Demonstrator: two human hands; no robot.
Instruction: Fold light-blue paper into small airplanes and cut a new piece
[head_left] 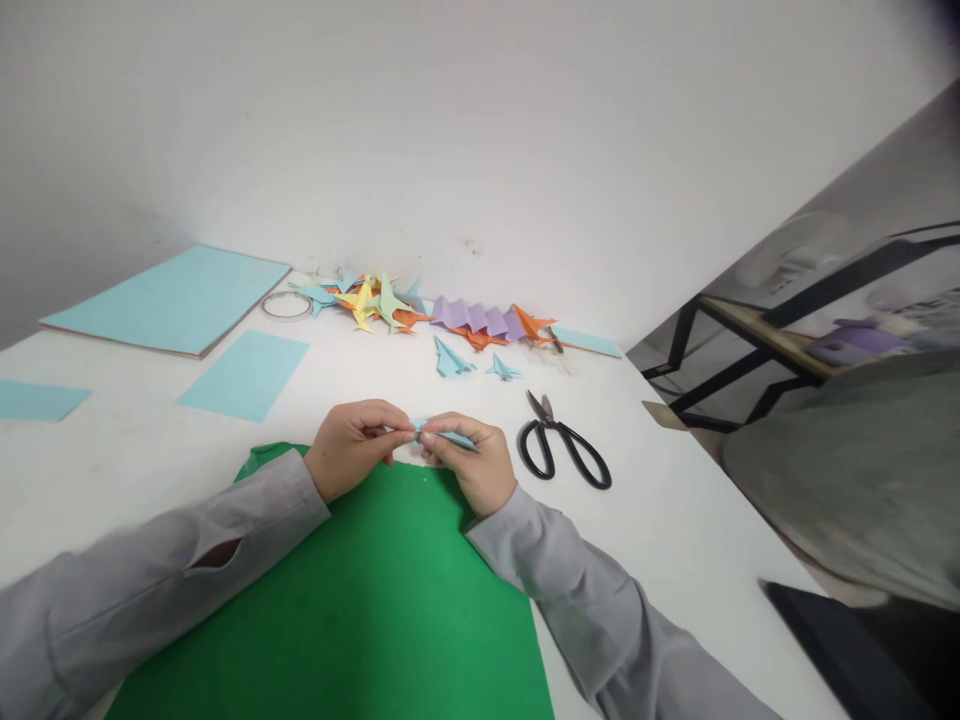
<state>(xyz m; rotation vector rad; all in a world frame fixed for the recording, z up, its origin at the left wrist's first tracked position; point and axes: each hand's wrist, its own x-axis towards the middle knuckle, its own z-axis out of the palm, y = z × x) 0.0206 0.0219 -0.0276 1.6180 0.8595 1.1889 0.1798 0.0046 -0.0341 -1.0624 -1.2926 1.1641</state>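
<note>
A small folded piece of light blue paper (pixel 456 438) is pinched between my two hands, over the far edge of a green sheet (pixel 360 600). My left hand (pixel 358 445) grips its left end between thumb and fingertips. Thumb and forefinger of my right hand (pixel 476 460) close on it just beside, and the paper runs back under the right fingers. Much of the paper is hidden by the fingers. Two small folded blue paper pieces (pixel 451 358) (pixel 502 369) lie beyond my hands.
Black-handled scissors (pixel 555 440) lie slightly open right of my hands. Colourful folded paper shapes (pixel 386 303) and a purple pleated strip (pixel 476 317) line the wall. At left are a blue paper stack (pixel 176 300), a blue sheet (pixel 247 375), another sheet (pixel 41 400) and a tape roll (pixel 286 304).
</note>
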